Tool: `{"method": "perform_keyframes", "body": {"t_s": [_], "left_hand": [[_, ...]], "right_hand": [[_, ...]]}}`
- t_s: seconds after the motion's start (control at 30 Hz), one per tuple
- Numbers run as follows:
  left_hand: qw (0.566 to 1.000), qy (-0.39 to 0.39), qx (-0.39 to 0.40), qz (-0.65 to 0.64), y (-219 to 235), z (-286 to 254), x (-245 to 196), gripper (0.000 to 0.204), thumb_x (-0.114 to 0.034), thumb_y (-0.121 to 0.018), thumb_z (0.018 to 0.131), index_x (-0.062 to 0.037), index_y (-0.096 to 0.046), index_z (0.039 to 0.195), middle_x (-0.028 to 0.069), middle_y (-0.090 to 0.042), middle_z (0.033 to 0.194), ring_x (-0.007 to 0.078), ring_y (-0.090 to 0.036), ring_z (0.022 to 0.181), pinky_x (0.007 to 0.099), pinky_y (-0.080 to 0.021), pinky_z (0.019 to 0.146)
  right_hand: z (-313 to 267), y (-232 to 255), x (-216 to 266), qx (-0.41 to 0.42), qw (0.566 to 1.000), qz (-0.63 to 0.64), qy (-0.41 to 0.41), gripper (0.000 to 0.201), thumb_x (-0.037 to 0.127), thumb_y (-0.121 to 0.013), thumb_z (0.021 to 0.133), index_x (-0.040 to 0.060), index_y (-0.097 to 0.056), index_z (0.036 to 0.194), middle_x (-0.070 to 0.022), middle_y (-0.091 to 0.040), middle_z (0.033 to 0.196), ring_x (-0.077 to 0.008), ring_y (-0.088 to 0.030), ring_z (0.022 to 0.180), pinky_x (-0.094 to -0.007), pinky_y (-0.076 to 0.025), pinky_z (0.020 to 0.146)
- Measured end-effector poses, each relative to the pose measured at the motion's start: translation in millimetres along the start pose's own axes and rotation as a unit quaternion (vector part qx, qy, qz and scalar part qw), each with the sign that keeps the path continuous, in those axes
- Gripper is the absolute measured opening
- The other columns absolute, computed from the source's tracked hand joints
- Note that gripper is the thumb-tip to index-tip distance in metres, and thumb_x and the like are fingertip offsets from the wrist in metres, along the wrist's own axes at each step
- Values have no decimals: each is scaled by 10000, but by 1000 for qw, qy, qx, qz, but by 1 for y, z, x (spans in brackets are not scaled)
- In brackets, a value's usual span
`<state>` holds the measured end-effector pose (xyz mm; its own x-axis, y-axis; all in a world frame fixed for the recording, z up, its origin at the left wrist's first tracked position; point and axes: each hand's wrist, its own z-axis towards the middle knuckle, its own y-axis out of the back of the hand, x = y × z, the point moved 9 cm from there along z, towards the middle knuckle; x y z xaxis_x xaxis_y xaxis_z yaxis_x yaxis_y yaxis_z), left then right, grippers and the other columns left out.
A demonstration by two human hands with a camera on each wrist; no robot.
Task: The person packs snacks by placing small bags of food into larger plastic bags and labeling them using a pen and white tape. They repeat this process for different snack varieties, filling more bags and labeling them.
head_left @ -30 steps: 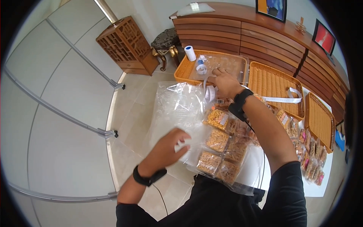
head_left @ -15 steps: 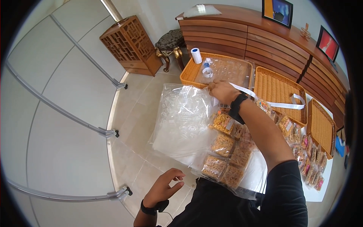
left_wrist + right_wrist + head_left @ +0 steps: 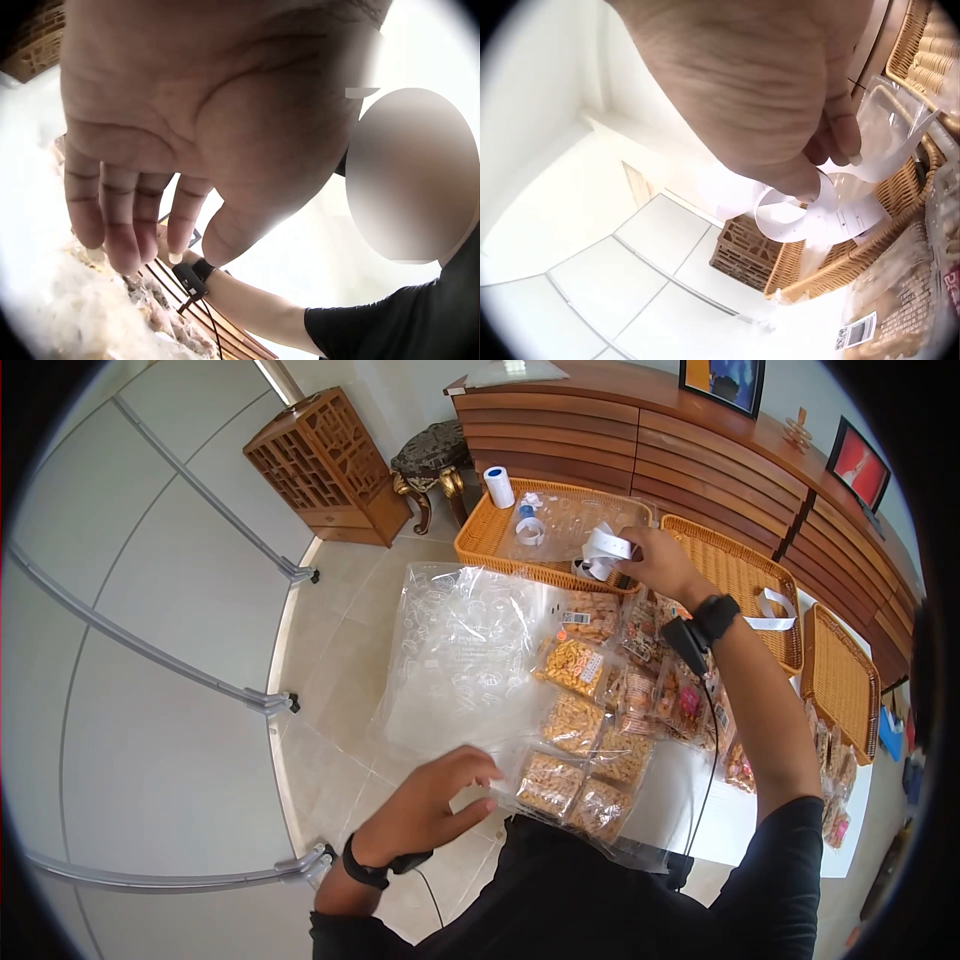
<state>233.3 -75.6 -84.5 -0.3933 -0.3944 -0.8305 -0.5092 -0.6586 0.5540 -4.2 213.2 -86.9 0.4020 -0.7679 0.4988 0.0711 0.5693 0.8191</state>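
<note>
In the head view, my right hand [image 3: 660,565] pinches a curled white paper label strip [image 3: 603,550] over the front edge of the left wicker basket [image 3: 470,545]. The right wrist view shows the strip [image 3: 840,217] looping down below the thumb and fingertips. My left hand [image 3: 435,805] hangs with bent, parted fingers and nothing in its grasp, near the front of the flat clear plastic bags [image 3: 460,660]. Just right of it lie packs of puffed snacks [image 3: 550,782] inside a larger clear bag. Further packs, one with yellow pieces [image 3: 573,663], lie below the right hand.
In the left basket are a clear plastic tray [image 3: 570,540], a white roll [image 3: 498,487] and a small tape ring [image 3: 530,532]. Another basket [image 3: 735,570] holds a loop of white strip [image 3: 775,610]; a third basket [image 3: 840,670] stands right. A wooden cabinet [image 3: 570,435] runs behind.
My right hand has drawn back to the right from the left basket's front edge, lifting the bunched strip. The left hand dropped toward me, then rose again beside the bagged snacks.
</note>
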Motion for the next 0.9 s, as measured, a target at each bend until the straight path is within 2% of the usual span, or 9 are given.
{"method": "perform_keyframes", "body": {"t_s": [0.2, 0.3, 0.43, 0.47, 0.6, 0.7, 0.77, 0.87, 0.9], "left_hand": [[999, -23, -2, 22, 17, 82, -11, 271, -142, -696, 885, -34, -604, 1116, 99, -609, 1084, 209, -616, 953, 325, -507, 785], [999, -25, -30, 21, 13, 140, 4, 393, -166, -711, 876, -31, -562, 1214, 116, -603, 1138, 214, -618, 997, 330, -515, 821], [999, -8, -22, -21, -12, 209, 28, 585, -147, -721, 886, -39, -431, 1383, 139, -539, 1236, 212, -593, 1090, 322, -518, 853], [999, -5, -11, -43, -21, 221, 30, 630, -149, -727, 884, -34, -397, 1407, 154, -526, 1249, 219, -590, 1096, 324, -517, 858], [983, 49, 10, -177, -54, 243, 45, 728, -170, -764, 869, -19, -341, 1443, 171, -496, 1268, 220, -582, 1078, 324, -527, 835], [983, 88, -11, -163, -62, 244, 65, 699, -195, -759, 879, -39, -367, 1437, 127, -512, 1219, 195, -585, 1039, 320, -532, 804], [976, 132, -5, -175, -59, 235, 63, 656, -214, -752, 888, -42, -406, 1419, 108, -523, 1200, 186, -584, 1029, 313, -530, 800], [975, 144, 36, -164, -63, 235, 70, 601, -220, -744, 886, -20, -465, 1379, 113, -552, 1167, 199, -605, 982, 320, -530, 775], [992, 98, 17, -81, -59, 238, 71, 591, -211, -742, 880, -13, -477, 1369, 115, -566, 1136, 207, -613, 958, 330, -529, 763]], "right_hand": [[-45, 19, -12, -1, 995, 72, -69, 239, 146, -764, 784, 1, -733, 971, -145, -682, 748, -225, -642, 665, -354, -512, 678], [-64, 17, -8, 15, 994, 80, -78, 280, 41, -731, 808, -31, -706, 1078, -64, -704, 804, -113, -636, 706, -285, -518, 680], [-82, 12, -16, -29, 988, 127, -80, 370, 39, -724, 814, -20, -686, 1177, -60, -712, 828, -114, -642, 708, -277, -522, 681], [-86, 12, -11, 14, 983, 136, -122, 486, -16, -697, 814, -11, -618, 1293, -60, -700, 872, -118, -653, 772, -273, -528, 730], [-103, 1, -2, 19, 945, 324, -38, 646, -106, -640, 768, -5, -511, 1393, -124, -705, 928, -180, -692, 819, -316, -550, 733], [-111, 11, 12, 56, 982, 179, -11, 545, -116, -601, 768, -2, -581, 1300, -126, -698, 898, -186, -688, 833, -317, -547, 741], [-111, 13, -3, 56, 981, 181, -40, 496, -119, -579, 762, 13, -615, 1239, -121, -699, 885, -219, -689, 827, -326, -546, 751], [-100, 21, -12, 34, 991, 123, -41, 466, -133, -556, 761, 23, -631, 1194, -113, -679, 965, -254, -665, 922, -346, -526, 828], [-95, 25, -13, 23, 995, 93, -34, 462, -140, -549, 763, 25, -630, 1186, -110, -668, 1009, -263, -653, 971, -354, -516, 864]]}}
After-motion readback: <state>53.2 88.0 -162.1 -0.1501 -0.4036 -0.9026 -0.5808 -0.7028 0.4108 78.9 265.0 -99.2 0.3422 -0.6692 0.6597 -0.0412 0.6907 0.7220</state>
